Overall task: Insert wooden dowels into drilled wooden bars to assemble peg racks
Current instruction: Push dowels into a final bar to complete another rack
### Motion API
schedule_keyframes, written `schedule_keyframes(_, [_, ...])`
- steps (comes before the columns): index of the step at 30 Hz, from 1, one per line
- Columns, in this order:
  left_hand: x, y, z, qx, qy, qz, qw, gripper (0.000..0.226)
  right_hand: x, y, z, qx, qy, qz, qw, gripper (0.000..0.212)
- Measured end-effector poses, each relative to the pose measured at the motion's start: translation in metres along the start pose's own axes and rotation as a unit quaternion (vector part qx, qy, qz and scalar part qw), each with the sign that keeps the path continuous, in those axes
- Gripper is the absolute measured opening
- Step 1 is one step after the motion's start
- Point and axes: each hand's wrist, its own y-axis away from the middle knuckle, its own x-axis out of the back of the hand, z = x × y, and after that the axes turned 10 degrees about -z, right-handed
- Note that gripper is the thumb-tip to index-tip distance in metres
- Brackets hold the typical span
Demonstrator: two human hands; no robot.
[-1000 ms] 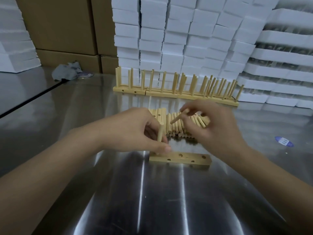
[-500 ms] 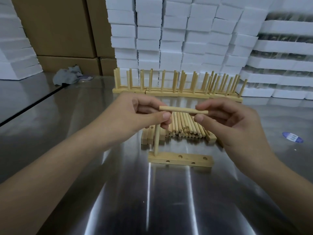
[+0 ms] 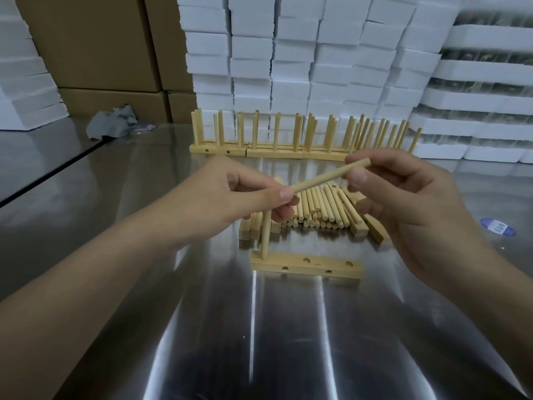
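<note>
- The left hand pinches with its thumb and curled fingers the lower end of a light round wooden dowel
- The right hand pinches the upper end of this same dowel between thumb and index finger; its other fingers are curled loosely under it
- The dowel is in the air between both hands, tilted up to the right, above the pile of loose wooden dowels
- A short drilled wooden bar lies flat on the shiny steel table, nearer to the person than the pile
- One upright wooden peg stands in the hole at the left end of the bar; the other holes on its top are open
- A row of finished wooden peg racks stands behind the pile, in front of stacked white foam boxes
- A crumpled grey cloth lies far left near brown cardboard boxes, and a blue oval sticker is on the table at the right
</note>
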Motion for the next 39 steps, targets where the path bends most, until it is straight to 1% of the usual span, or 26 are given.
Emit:
schedule_keyframes(1, [-0.001,0.0,0.0,-0.001,0.005,-0.012,1.0,0.023,0.0,-0.001,0.0,-0.002,0.005,-0.004,1.0,0.03])
schedule_keyframes(4, [-0.002,0.0,0.0,0.0,0.014,-0.032,0.999,0.027,0.002,-0.001,-0.005,0.003,0.094,-0.041,0.995,0.021])
schedule_keyframes(7, [-0.003,0.0,-0.001,0.013,0.007,-0.044,0.999,0.022,0.002,0.001,-0.01,-0.016,0.159,-0.088,0.983,0.024])
schedule_keyframes(14, [-0.006,-0.003,-0.003,0.024,-0.032,-0.05,0.998,0.027,0.004,0.001,-0.007,-0.013,0.187,-0.064,0.98,0.017])
schedule_keyframes(16, [-0.006,-0.003,-0.004,0.023,-0.024,-0.048,0.998,0.027,0.004,0.002,-0.005,-0.019,0.229,-0.085,0.97,0.015])
schedule_keyframes(20, [-0.008,-0.003,-0.004,0.024,-0.017,-0.049,0.998,0.025,-0.002,0.007,-0.002,-0.029,0.302,-0.125,0.945,0.02])
schedule_keyframes(22, [-0.008,-0.003,-0.003,0.023,-0.012,-0.053,0.998,0.028,-0.005,0.008,-0.001,-0.037,0.328,-0.14,0.933,0.024])
schedule_keyframes(26, [-0.008,-0.002,-0.003,0.022,0.0,-0.059,0.998,0.037,-0.007,0.008,-0.003,-0.041,0.321,-0.147,0.935,0.027])
schedule_keyframes(29, [-0.008,-0.003,-0.003,0.026,0.005,-0.058,0.998,0.037,-0.008,0.008,-0.003,-0.054,0.285,-0.147,0.946,0.023])
schedule_keyframes(32, [-0.007,-0.002,-0.002,0.031,0.005,-0.06,0.998,0.036,-0.007,0.008,-0.003,-0.066,0.251,-0.171,0.951,0.014])
schedule_keyframes(35, [-0.006,-0.002,-0.001,0.035,0.002,-0.063,0.997,0.034,-0.006,0.006,-0.003,-0.07,0.237,-0.201,0.948,0.016])
schedule_keyframes(39, [-0.005,-0.001,0.001,0.036,-0.01,-0.066,0.997,0.034,-0.005,0.005,-0.004,-0.065,0.242,-0.212,0.945,0.018])
